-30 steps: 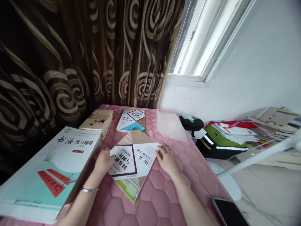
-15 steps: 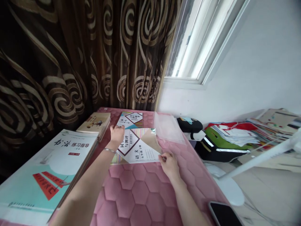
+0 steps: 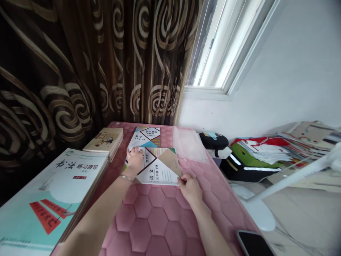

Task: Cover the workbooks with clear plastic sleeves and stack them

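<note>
A workbook (image 3: pixel 167 163) with a white, brown and striped cover lies on the pink padded surface, its long edge towards me. My right hand (image 3: pixel 191 188) pinches its near right corner between thumb and fingers. On the left part of its cover rests my left hand (image 3: pixel 135 160), fingers stretched out and a silver bangle on the wrist. Just beyond is a second book (image 3: pixel 146 137), white and blue, whose near edge is partly covered by the workbook.
To the left is a stack of large books topped by a calligraphy workbook (image 3: pixel 80 177); smaller tan books (image 3: pixel 103 139) lie behind it. A clear plastic sheet (image 3: pixel 189 144) is at the far right. A phone (image 3: pixel 254 243) and a white lamp (image 3: pixel 263 215) stand nearer on the right.
The workbook has turned from a diagonal position to lie straight. My left hand has moved forward and right onto its cover, while my right hand has closed on the corner.
</note>
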A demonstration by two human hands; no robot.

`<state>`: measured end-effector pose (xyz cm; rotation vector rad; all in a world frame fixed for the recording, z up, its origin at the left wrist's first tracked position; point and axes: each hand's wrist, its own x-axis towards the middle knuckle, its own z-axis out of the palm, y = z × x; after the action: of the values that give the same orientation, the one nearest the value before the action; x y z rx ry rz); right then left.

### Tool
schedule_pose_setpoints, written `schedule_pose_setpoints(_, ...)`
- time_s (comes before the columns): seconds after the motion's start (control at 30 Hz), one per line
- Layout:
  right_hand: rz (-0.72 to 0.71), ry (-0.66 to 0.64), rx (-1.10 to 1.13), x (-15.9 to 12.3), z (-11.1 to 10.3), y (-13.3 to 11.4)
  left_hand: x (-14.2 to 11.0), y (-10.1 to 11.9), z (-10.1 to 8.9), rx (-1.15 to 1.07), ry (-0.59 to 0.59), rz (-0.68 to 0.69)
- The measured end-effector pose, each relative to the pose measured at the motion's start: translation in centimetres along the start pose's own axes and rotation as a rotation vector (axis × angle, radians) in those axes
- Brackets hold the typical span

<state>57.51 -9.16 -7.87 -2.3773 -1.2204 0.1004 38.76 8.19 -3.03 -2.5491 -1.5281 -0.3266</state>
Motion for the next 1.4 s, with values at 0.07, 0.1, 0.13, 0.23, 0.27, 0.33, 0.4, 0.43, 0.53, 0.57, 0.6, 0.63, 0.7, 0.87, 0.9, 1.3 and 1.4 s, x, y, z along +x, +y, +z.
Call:
schedule_pose_setpoints(0.07, -0.008, -0.008, -0.007, -0.1, 0.1, 0.0, -2.9, 1.3, -0.4, -0.028, -0.026, 0.072)
schedule_pose_setpoints(0.1, -0.009, -0.015, -0.008, -0.1, 0.1, 0.1, -4.4, 1.7, -0.5, -0.052, -0.042, 0.125)
schedule_pose_setpoints(0.13, -0.006, -0.026, -0.007, -0.2, 0.1, 0.2, -6.0, 2.0, -0.6, -0.106, -0.067, 0.198)
schedule_pose_setpoints(0.23, -0.009, -0.066, 0.002, -0.3, 0.1, 0.4, -10.0, 1.8, -0.4, -0.243, -0.103, 0.253)
schedule_pose_setpoints(0.27, -0.015, -0.074, -0.004, -0.4, 0.1, 0.4, -10.9, 1.5, -0.2, -0.269, -0.109, 0.249)
schedule_pose_setpoints(0.33, -0.039, -0.045, -0.051, -0.7, 0.0, 0.2, -11.9, 0.7, 0.3, -0.3, -0.121, 0.24)
schedule_pose_setpoints(0.4, -0.07, 0.029, -0.119, -1.3, -0.1, -0.6, -12.2, 0.1, 0.7, -0.317, -0.121, 0.237)
schedule_pose_setpoints(0.43, -0.092, 0.067, -0.146, -1.7, 0.0, -1.1, -12.1, -0.1, 0.8, -0.324, -0.114, 0.235)
schedule_pose_setpoints(0.53, -0.195, 0.148, -0.154, -3.0, 0.2, -3.1, -11.5, -0.1, 0.9, -0.317, -0.086, 0.239)
schedule_pose_setpoints(0.57, -0.241, 0.166, -0.143, -3.4, 0.4, -3.7, -11.4, -0.1, 0.8, -0.308, -0.085, 0.247)
schedule_pose_setpoints(0.6, -0.29, 0.176, -0.128, -3.7, 0.6, -4.4, -11.2, -0.1, 0.8, -0.298, -0.088, 0.255)
schedule_pose_setpoints(0.63, -0.335, 0.173, -0.107, -4.0, 0.9, -5.1, -11.1, 0.0, 0.7, -0.288, -0.091, 0.261)
schedule_pose_setpoints(0.7, -0.408, 0.122, -0.049, -4.4, 1.6, -6.4, -11.0, -0.1, 0.8, -0.276, -0.09, 0.264)
schedule_pose_setpoints(0.87, -0.505, 0.012, -0.01, -4.4, 3.5, -8.6, -11.0, -0.3, 1.5, -0.271, -0.05, 0.291)
schedule_pose_setpoints(0.9, -0.52, 0.012, -0.021, -4.3, 3.7, -8.7, -11.0, -0.4, 1.5, -0.273, -0.047, 0.296)
schedule_pose_setpoints(1.3, -0.455, -0.008, -0.042, -2.8, 1.1, -3.6, -10.6, -3.9, -0.4, -0.274, -0.072, 0.207)
schedule_pose_setpoints(1.4, -0.386, -0.035, -0.049, -2.1, 0.4, -1.2, -10.6, -4.7, -0.7, -0.269, -0.076, 0.151)
